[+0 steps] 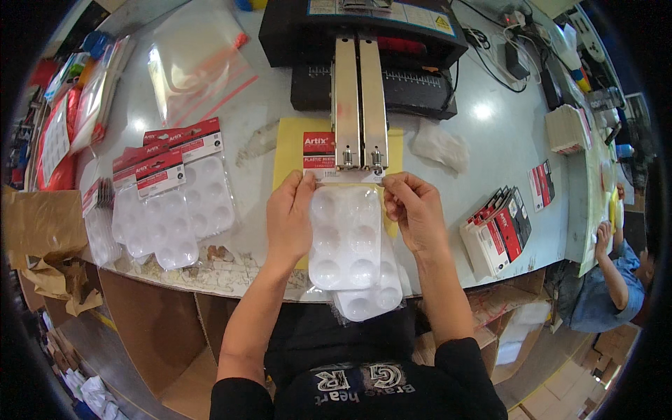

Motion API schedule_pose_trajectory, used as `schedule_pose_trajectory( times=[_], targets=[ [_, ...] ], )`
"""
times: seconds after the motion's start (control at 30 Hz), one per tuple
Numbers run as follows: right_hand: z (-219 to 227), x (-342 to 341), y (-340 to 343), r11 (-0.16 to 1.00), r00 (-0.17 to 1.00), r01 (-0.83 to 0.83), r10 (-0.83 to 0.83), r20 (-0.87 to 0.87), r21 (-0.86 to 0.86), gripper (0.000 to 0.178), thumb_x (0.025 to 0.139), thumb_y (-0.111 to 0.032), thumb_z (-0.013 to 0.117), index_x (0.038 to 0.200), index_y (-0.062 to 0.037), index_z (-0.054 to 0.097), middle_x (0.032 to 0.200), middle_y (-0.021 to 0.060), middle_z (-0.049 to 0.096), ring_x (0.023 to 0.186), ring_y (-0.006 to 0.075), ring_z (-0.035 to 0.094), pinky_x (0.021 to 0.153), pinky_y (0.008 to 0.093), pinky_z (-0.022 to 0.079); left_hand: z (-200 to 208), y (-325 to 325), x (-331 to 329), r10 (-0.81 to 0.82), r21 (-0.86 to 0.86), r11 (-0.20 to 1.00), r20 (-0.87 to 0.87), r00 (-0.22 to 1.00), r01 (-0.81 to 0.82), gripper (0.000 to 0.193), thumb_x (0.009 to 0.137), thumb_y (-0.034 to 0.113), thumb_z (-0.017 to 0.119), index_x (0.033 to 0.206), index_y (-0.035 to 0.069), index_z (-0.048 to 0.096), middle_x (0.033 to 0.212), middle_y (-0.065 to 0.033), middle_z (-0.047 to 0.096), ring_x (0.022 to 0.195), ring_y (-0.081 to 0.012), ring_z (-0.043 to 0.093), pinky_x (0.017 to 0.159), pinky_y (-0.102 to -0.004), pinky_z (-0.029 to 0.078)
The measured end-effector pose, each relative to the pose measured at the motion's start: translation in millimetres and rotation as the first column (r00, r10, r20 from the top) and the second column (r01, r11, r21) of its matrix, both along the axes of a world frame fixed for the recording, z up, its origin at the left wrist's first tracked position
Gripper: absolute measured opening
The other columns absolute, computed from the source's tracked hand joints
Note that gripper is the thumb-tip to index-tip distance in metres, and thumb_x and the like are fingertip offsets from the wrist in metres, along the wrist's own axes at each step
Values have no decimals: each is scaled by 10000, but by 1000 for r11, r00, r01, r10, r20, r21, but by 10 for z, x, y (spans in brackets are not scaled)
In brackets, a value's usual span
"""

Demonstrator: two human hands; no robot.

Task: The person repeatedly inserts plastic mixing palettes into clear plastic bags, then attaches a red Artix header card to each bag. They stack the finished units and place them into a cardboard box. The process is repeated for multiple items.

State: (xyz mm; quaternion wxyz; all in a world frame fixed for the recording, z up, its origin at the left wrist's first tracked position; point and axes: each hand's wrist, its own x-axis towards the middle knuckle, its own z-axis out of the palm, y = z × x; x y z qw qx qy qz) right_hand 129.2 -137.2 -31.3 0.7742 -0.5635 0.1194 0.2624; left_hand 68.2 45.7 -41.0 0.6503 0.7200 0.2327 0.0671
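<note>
A white plastic paint palette with round wells (344,238) lies in a clear bag at the table's near edge. My left hand (292,217) pinches the bag's upper left corner, thumb on top. At the upper right corner my right hand (418,210) holds the bag between thumb and curled fingers. The bag's top edge is right at the ends of two long metal stapler arms (346,98). Beneath those arms a red and white card (318,143) shows on a yellow sheet (288,150). Another bagged palette (390,288) sticks out underneath, overhanging the edge.
The black machine (434,45) stands at the back. Bagged palettes with red cards (175,238) are piled left, below clear bags (192,63). To the right are folded cards (500,238), a crumpled white piece (444,143) and cables (514,59). Another person (605,294) works far right.
</note>
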Motion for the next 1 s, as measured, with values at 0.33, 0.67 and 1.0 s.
schedule_pose_trajectory(
  times=[0.33,0.67,1.0],
  targets=[
    [93,-43,-194,813,844,90,245,478,-576,93,856,-79,624,812,-2,649,646,40,587,585,100,561,552,244,451,-135,166,-70,-39,261,965,73,997,19,240,971,190,483,893,-10,591,688,-58,562,683,-136,500,678,-288,418],
    [223,-169,-2156,194,727,259,605,323,-946,1066,603,-383,837,1386,101,299,1439,298,326,1331,380,368,1075,403,319,186,258,-627,-101,701,710,-2,995,74,210,823,213,690,881,28,609,991,-155,515,920,-307,525,800,-381,429],
    [397,-305,-1936,198,759,233,575,306,-952,1051,521,-404,868,1380,-4,413,1387,201,456,1283,313,453,1062,382,283,325,-316,-570,80,-180,981,69,994,-67,127,868,111,640,810,35,556,992,-120,626,748,-149,515,728,-270,425]
  ],
)
